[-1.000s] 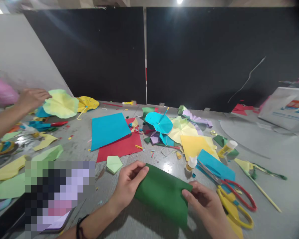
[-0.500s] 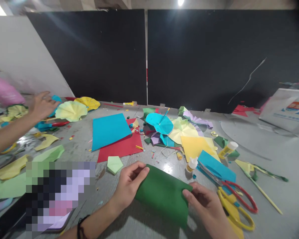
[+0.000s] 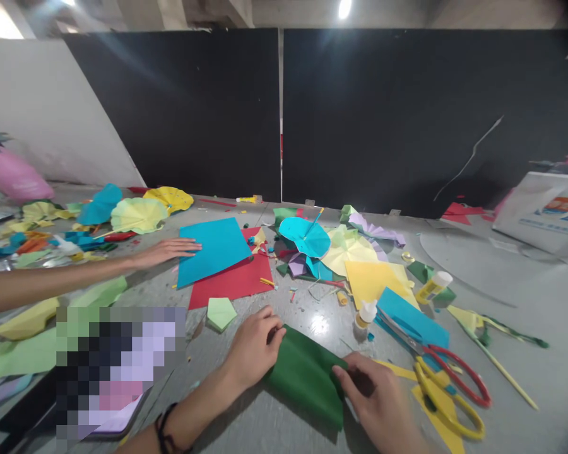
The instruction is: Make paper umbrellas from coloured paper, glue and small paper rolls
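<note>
Between my two hands, low over the grey table, is a sheet of dark green paper (image 3: 307, 375), bent so that its near part hangs down. My left hand (image 3: 255, 347) is closed on its left top corner, thumb against fingers. At the right top corner my right hand (image 3: 376, 394) pinches the edge between thumb and fingers. A light green paper pentagon (image 3: 221, 314) lies just beyond my left hand. Right of my right hand are red-handled scissors (image 3: 459, 372) and yellow-handled scissors (image 3: 447, 403), near a small white-capped glue bottle (image 3: 364, 318).
Another person's hand (image 3: 170, 250) rests on a blue sheet (image 3: 213, 249) overlapping a red sheet (image 3: 236, 284). Paper flowers, such as a blue one (image 3: 305, 236), and scraps crowd the back. A glue stick (image 3: 434, 287) lies at right; a blurred phone (image 3: 118, 403) at left. Black panels (image 3: 430, 113) stand behind.
My right hand has moved left with its edge of the green paper, which now looks narrower and more bent. The other person's hand has come from the back left onto the blue sheet.
</note>
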The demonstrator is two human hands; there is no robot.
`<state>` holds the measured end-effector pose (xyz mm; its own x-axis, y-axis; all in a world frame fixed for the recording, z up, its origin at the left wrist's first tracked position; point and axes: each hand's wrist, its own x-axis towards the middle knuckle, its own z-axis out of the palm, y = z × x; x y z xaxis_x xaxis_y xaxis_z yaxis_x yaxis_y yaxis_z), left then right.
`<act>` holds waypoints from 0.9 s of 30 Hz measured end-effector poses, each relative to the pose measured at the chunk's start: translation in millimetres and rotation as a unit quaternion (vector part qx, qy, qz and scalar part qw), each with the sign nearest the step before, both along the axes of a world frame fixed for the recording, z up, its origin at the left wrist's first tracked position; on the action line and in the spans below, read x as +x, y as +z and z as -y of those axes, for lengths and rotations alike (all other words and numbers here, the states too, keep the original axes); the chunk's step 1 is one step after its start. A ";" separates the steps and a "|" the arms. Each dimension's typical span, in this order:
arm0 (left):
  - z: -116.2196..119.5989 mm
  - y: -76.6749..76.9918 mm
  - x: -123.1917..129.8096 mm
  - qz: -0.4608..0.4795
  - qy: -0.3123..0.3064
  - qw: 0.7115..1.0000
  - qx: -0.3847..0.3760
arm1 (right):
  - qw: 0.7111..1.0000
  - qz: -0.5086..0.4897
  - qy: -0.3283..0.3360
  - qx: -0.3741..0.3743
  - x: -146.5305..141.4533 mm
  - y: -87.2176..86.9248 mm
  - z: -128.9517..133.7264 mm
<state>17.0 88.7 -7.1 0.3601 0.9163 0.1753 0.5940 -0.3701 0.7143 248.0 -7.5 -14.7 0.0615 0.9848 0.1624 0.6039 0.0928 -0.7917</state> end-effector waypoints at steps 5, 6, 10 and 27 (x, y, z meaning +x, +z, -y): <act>-1.4 -3.1 0.8 -0.017 -0.006 1.000 0.009 | 0.999 0.047 0.009 0.024 -0.9 -4.6 -0.6; -1.8 -3.6 1.0 -0.016 -0.007 1.000 0.010 | 0.998 0.054 0.011 0.030 -0.8 -5.5 -0.8; -2.0 -6.4 1.5 -0.013 -0.002 1.000 0.014 | 0.996 0.073 0.019 0.048 0.7 -7.9 -1.7; -2.3 -9.7 3.1 -0.036 0.013 0.998 0.056 | 0.991 0.118 0.005 0.056 2.3 -19.5 -5.0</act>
<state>20.1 91.0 -16.7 0.3520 0.9014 0.2522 0.6527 -0.4295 0.6241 250.3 -2.4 -34.2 -0.0002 0.9600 0.2799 0.7693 0.1789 -0.6133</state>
